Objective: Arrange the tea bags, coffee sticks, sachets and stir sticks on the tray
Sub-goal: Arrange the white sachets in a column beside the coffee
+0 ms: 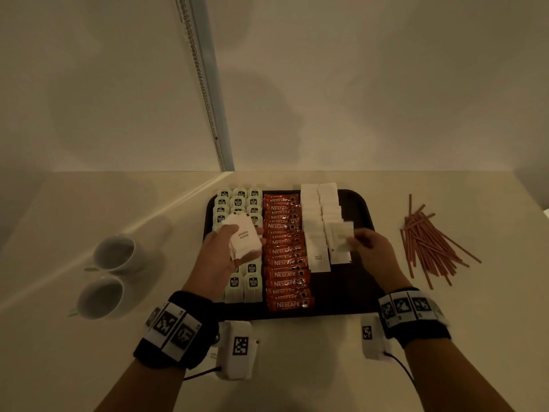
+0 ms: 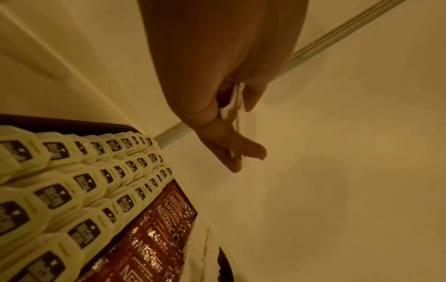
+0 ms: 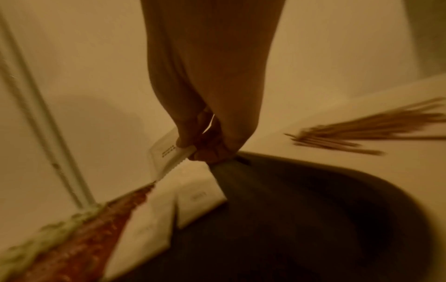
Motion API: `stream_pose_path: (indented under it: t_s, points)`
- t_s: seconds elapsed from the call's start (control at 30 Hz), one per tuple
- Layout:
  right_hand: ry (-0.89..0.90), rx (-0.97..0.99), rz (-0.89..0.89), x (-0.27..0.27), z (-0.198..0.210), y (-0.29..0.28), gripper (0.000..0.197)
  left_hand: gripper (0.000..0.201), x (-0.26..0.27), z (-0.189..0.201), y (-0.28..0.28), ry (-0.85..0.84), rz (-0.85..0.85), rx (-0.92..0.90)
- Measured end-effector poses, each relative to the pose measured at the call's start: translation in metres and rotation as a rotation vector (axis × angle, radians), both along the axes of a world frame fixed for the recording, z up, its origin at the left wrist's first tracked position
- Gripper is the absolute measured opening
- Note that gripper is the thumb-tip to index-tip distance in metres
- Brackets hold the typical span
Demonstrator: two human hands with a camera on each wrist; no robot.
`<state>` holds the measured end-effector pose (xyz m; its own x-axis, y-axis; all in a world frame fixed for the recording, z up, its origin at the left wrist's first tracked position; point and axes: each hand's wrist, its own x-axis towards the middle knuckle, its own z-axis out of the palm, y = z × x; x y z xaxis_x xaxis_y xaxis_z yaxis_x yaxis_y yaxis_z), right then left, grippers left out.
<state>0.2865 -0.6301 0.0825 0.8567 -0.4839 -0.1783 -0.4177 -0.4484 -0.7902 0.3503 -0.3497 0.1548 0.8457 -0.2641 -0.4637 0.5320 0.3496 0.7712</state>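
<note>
Gripped a stack of sugar sachets (image 1: 245, 240) in the left hand (image 1: 221, 257), thumb on top and fingers curled under, left of the middle of the head view and up above the tea bags (image 1: 237, 200). Pinched a single sachet (image 1: 344, 237) by its near end in the right hand (image 1: 371, 248), just right of the middle, low over the second white row. Showed the same pinch in the right wrist view, thumb on one flat side and fingers on the other.

Lay in neat lines on the dark tray (image 1: 356, 281): tea bags on the left, red Nescafe coffee sticks (image 1: 286, 251) in the middle, then two rows of white sachets (image 1: 319, 227). Stopped short, that right-hand row, about halfway down the tray, with bare tray below it and to its right.

Looked like the step of adding one more sachet to the bottom of the short row. Best done by keeping the sachet flat, lining its sides up with the row, laying its far end a little over the one before, then letting go softly so nothing slides.

Pointed away toward the top of the frame, the single sachet's long side, tipped a bit to the right. Needed a small turn to match the rows, which ran top to bottom. Sat slanted in the left hand, the stack, with its print upside down.

Lay off the tray on the table at the right, a loose pile of brown stir sticks (image 1: 427, 242), not yet sorted. Stood at the left, two white cups (image 1: 116, 254).
</note>
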Motion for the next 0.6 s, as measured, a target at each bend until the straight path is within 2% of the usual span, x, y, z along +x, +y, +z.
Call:
stream_pose_path:
  t_s: [0.17, 0.33, 0.6]
  points:
    - [0.165, -0.022, -0.012, -0.018, -0.041, -0.016, 0.019, 0.029, -0.001, -0.002, 0.006, 0.026, 0.022, -0.045]
    - [0.168, -0.021, -0.077, -0.018, -0.052, -0.012, 0.019, 0.035, -0.001, -0.004, 0.003, 0.078, 0.034, -0.099]
    - [0.151, -0.145, -0.147, -0.011, -0.056, -0.001, 0.027, 0.027, -0.002, -0.004, 0.000, 0.087, 0.042, -0.104]
